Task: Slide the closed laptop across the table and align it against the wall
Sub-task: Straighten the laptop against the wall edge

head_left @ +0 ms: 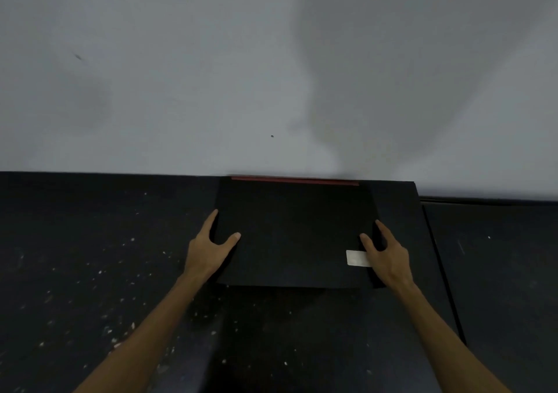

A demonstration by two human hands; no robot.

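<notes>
The plain pale grey wall fills the upper half of the view, and it carries a soft shadow on its right part. Below it lies the dark, flat counter, with many small white specks on its left and near part. On the right there is a narrow seam where a second dark surface begins.

The closed black rectangular laptop lies flat on the counter, a little right of the middle. Its far edge, which has a thin red strip, is at the foot of the wall and looks parallel to it; I cannot tell if it really touches.

My left hand holds the left side of the laptop, with the thumb on the lid and the fingers down along the edge. My right hand holds the right side in the same way. Both hands are well apart and each one is clamped on the laptop. Under my right thumb there is a small white rectangular sticker on the lid, partly covered.
</notes>
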